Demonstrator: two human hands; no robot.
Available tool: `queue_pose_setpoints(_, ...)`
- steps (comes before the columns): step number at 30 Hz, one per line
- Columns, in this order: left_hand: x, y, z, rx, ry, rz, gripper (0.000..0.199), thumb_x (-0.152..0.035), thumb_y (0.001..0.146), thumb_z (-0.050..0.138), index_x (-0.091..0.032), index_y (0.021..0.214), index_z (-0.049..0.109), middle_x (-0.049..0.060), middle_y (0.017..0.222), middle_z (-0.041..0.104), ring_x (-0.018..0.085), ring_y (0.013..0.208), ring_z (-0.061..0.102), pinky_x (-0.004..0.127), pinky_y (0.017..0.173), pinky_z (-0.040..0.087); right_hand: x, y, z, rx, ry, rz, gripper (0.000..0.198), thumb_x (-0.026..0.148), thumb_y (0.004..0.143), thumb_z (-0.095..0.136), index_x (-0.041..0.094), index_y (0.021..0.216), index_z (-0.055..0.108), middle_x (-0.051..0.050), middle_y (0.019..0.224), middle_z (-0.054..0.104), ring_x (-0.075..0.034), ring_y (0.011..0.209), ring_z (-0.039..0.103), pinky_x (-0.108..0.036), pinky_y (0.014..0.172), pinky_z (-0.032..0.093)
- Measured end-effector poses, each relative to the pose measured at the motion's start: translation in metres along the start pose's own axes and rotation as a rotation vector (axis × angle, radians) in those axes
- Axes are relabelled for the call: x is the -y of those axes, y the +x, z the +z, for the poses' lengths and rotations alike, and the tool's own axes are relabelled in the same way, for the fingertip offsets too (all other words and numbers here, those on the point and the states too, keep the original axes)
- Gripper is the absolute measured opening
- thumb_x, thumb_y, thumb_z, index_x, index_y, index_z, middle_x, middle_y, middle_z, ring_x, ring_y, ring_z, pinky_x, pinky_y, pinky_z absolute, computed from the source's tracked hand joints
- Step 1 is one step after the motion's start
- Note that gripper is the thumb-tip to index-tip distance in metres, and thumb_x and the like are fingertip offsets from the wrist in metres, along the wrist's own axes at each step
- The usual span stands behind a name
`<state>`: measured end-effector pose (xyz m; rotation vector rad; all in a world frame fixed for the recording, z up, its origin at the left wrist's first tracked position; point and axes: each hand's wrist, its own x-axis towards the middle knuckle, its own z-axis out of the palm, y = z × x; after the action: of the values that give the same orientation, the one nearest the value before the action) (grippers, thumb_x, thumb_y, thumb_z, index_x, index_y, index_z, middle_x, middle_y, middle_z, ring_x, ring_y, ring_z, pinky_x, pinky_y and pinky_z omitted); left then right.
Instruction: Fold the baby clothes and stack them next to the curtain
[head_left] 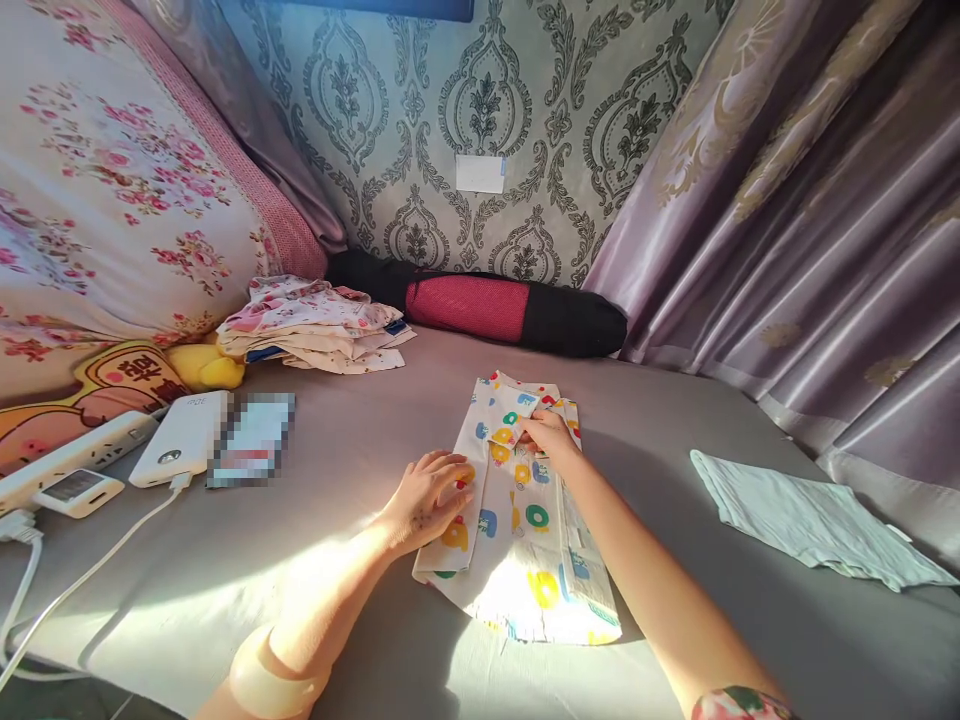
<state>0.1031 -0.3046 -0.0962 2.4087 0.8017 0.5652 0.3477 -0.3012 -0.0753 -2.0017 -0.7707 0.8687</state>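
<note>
A small white shirt with yellow, blue, green and red prints lies on the grey sheet in front of me. Its sides are folded inward, and a sleeve runs down along the left part. My left hand rests on that left fold, fingers stretched out and lying on the cloth. Near the top of the shirt, my right hand has its thumb and fingers closed on a folded piece of the fabric. Sunlight falls brightly on the lower part of the shirt.
A pale mint folded garment lies at the right. Folded clothes are stacked at the back left, beside a black and red rolled bag. A power bank, a phone, a power strip and cables sit at the left.
</note>
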Motion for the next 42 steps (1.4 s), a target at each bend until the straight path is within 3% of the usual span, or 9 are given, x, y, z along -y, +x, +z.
queue_pose_setpoints(5,-0.001,-0.002,0.003,0.088,0.038,0.029,0.036,-0.038,0.092,0.049,-0.025,0.123,0.062,0.006,0.134,0.061,0.03,0.133,0.041,0.051,0.11,0.034,0.007,0.016,0.006,-0.156,-0.094,-0.037,0.023,0.026,0.069,0.071,0.02,0.09,0.063,-0.003,0.083,0.071,-0.018,0.077,0.068,-0.023,0.057,0.047)
queue_pose_setpoints(10,-0.01,-0.001,-0.005,0.146,0.061,0.001,0.038,-0.036,0.091,0.05,-0.023,0.125,0.061,0.006,0.136,0.059,0.031,0.135,0.041,0.052,0.11,0.034,0.004,0.017,0.016,-0.277,-0.455,-0.191,0.037,0.023,0.072,0.07,0.019,0.107,0.057,-0.008,0.109,0.068,-0.023,0.098,0.064,-0.029,0.073,0.046)
queue_pose_setpoints(16,-0.01,-0.001,-0.007,0.145,0.071,0.016,0.039,-0.037,0.091,0.049,-0.023,0.125,0.061,0.006,0.136,0.059,0.031,0.134,0.041,0.05,0.11,0.034,-0.004,0.004,0.025,-0.295,-0.769,-0.484,0.025,0.013,0.082,0.053,0.019,0.105,0.06,-0.007,0.109,0.066,-0.022,0.104,0.058,-0.031,0.085,0.039)
queue_pose_setpoints(24,-0.014,0.0,-0.009,0.12,0.069,-0.007,0.036,-0.032,0.087,0.053,-0.024,0.121,0.064,0.006,0.133,0.061,0.03,0.132,0.044,0.048,0.109,0.035,-0.008,-0.003,0.032,-0.141,-0.795,-0.727,0.05,0.004,0.082,0.041,0.021,0.123,0.063,-0.007,0.126,0.062,-0.021,0.116,0.052,-0.03,0.098,0.034)
queue_pose_setpoints(31,-0.011,0.0,-0.007,0.102,0.072,0.012,0.036,-0.033,0.088,0.053,-0.024,0.12,0.064,0.006,0.131,0.063,0.03,0.131,0.046,0.047,0.108,0.036,-0.004,-0.007,0.033,0.038,-0.804,-0.732,0.044,0.004,0.076,0.048,0.02,0.111,0.068,-0.005,0.121,0.066,-0.019,0.113,0.057,-0.026,0.096,0.037)
queue_pose_setpoints(35,-0.009,0.0,-0.005,0.088,0.073,0.018,0.034,-0.032,0.089,0.051,-0.023,0.12,0.063,0.006,0.13,0.063,0.029,0.131,0.046,0.046,0.106,0.037,0.01,-0.009,0.036,-0.007,-0.826,-0.662,0.024,0.016,0.083,0.049,0.019,0.091,0.071,-0.008,0.103,0.071,-0.022,0.1,0.062,-0.028,0.088,0.041)
queue_pose_setpoints(37,-0.007,0.001,-0.003,0.079,0.079,0.023,0.033,-0.033,0.091,0.05,-0.024,0.119,0.063,0.006,0.129,0.064,0.029,0.131,0.047,0.046,0.106,0.038,0.017,-0.005,0.04,-0.04,-0.827,-0.641,0.028,0.019,0.088,0.043,0.018,0.088,0.071,-0.009,0.1,0.071,-0.021,0.098,0.063,-0.029,0.087,0.041)
queue_pose_setpoints(40,-0.001,0.0,0.002,0.064,0.095,0.033,0.033,-0.033,0.092,0.049,-0.023,0.121,0.061,0.006,0.13,0.064,0.028,0.131,0.048,0.046,0.106,0.038,0.024,0.007,0.052,-0.074,-0.804,-0.676,0.038,0.019,0.094,0.034,0.015,0.109,0.068,-0.012,0.121,0.066,-0.021,0.115,0.057,-0.031,0.098,0.037)
queue_pose_setpoints(42,0.003,0.0,0.006,0.044,0.107,0.053,0.035,-0.032,0.092,0.049,-0.023,0.124,0.06,0.007,0.132,0.062,0.028,0.131,0.048,0.046,0.106,0.038,0.025,0.016,0.061,-0.072,-0.809,-0.683,0.044,0.023,0.097,0.031,0.011,0.13,0.057,-0.015,0.142,0.052,-0.023,0.134,0.042,-0.036,0.11,0.027)
